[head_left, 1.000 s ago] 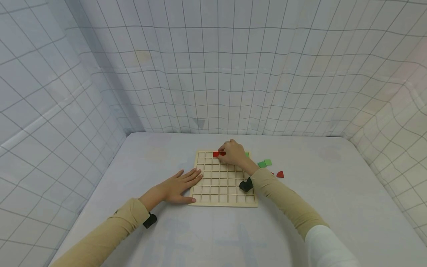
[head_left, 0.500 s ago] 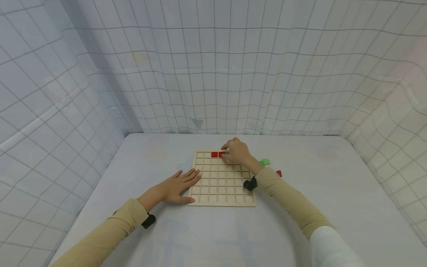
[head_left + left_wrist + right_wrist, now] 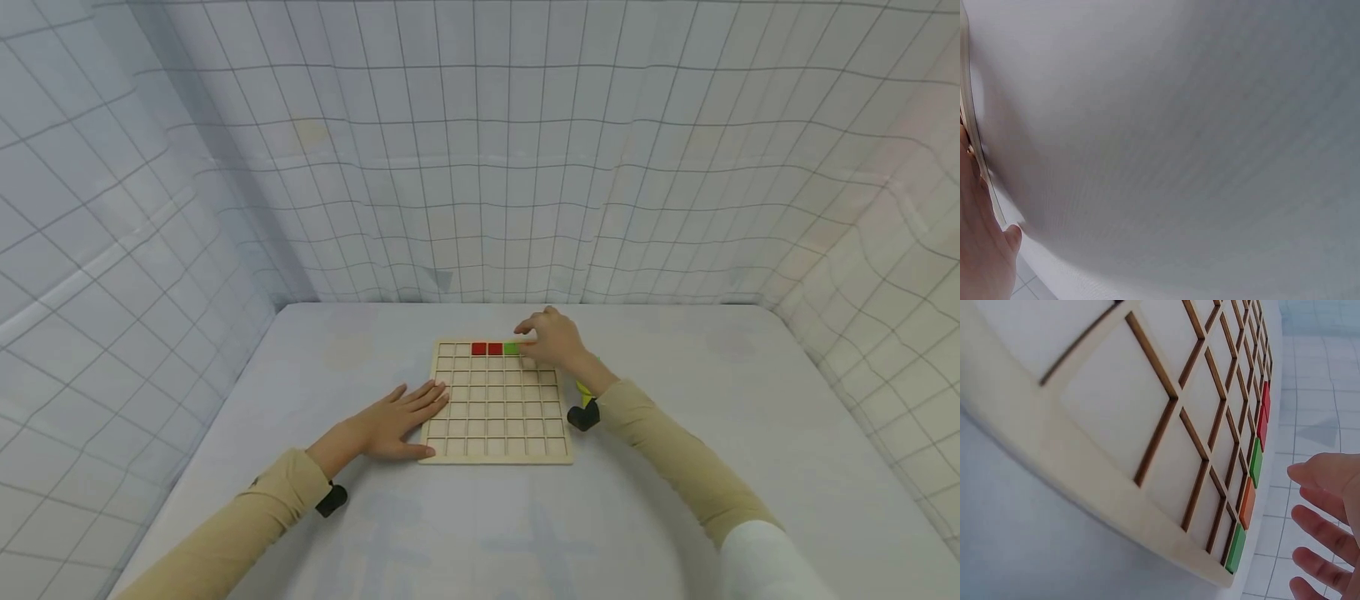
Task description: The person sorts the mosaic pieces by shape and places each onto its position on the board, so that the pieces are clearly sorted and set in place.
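Observation:
A pale wooden grid board (image 3: pixel 495 459) lies on the table in the head view. Along its far row sit two red tiles (image 3: pixel 487 349) and a green tile (image 3: pixel 512 348). The right wrist view also shows an orange tile (image 3: pixel 1247 503) and another green tile (image 3: pixel 1235 549) in that row. My left hand (image 3: pixel 392 423) rests spread on the board's left edge. Over the far right part of the board is my right hand (image 3: pixel 553 340), its fingers loosely bent. In the right wrist view nothing shows between those fingers, which stand apart from the tiles.
A yellow piece (image 3: pixel 583 390) peeks out beside the right wrist; the forearm hides whatever else lies there. White grid-patterned sheets (image 3: pixel 480 183) enclose the table (image 3: pixel 480 525) at the back and sides.
My right hand has moved rightward along the far row, off the red tiles, leaving the green tile in view. The left hand has stayed put. Loose pieces at right are now mostly hidden.

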Action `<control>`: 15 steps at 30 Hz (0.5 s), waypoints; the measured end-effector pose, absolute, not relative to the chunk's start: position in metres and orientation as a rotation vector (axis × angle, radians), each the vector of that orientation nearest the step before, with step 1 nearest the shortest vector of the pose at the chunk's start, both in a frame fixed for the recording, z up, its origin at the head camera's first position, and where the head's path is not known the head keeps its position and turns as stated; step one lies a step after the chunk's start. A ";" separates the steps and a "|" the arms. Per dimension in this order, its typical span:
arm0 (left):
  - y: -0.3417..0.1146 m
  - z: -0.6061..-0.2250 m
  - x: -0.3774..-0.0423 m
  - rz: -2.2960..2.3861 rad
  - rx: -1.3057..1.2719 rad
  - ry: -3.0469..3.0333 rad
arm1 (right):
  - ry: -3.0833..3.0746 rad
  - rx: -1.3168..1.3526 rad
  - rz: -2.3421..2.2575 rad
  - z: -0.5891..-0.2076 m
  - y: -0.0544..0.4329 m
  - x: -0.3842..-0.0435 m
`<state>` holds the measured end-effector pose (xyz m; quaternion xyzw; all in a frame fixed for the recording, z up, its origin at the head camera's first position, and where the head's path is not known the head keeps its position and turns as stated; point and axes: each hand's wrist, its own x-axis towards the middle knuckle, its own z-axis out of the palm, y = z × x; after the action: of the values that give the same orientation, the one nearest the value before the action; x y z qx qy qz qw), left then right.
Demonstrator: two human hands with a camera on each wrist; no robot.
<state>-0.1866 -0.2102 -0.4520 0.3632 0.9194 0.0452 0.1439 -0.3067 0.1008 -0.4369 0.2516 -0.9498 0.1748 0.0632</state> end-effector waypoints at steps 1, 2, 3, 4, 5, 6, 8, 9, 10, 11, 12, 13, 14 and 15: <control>-0.210 -0.452 -0.186 0.139 1.052 2.652 | -2.866 0.755 0.529 -0.437 0.104 -0.306; -0.210 -0.452 -0.186 0.135 1.055 2.653 | -2.856 0.755 0.534 -0.438 0.107 -0.306; -0.211 -0.452 -0.186 0.131 1.055 2.654 | -2.851 0.755 0.536 -0.438 0.109 -0.306; -0.211 -0.452 -0.185 0.133 1.061 2.656 | -2.848 0.753 0.537 -0.438 0.112 -0.306; -0.211 -0.452 -0.185 0.140 1.067 2.658 | -2.845 0.750 0.538 -0.438 0.115 -0.306; -0.210 -0.452 -0.186 0.139 1.065 2.657 | -2.843 0.749 0.534 -0.438 0.118 -0.306; -0.210 -0.452 -0.185 0.138 1.060 2.655 | -2.838 0.742 0.532 -0.438 0.124 -0.306; -0.211 -0.452 -0.185 0.142 1.063 2.656 | -2.838 0.736 0.531 -0.438 0.127 -0.306; -0.211 -0.452 -0.185 0.141 1.064 2.657 | -2.836 0.734 0.535 -0.438 0.129 -0.306; -0.211 -0.452 -0.186 0.142 1.064 2.658 | -2.840 0.725 0.539 -0.438 0.132 -0.306; -0.211 -0.453 -0.186 0.131 1.062 2.657 | -2.844 0.719 0.543 -0.438 0.135 -0.305; -0.211 -0.453 -0.186 0.129 1.062 2.656 | -2.848 0.711 0.544 -0.438 0.137 -0.305; -0.211 -0.453 -0.186 0.126 1.065 2.656 | -2.853 0.702 0.547 -0.438 0.140 -0.304; -0.211 -0.454 -0.186 0.130 1.070 2.658 | -2.858 0.693 0.551 -0.438 0.143 -0.304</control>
<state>-0.1863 -0.2106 -0.4539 0.3696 0.9180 0.0449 0.1362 -0.3039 0.1425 -0.4383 0.2309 -0.9526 0.1836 0.0747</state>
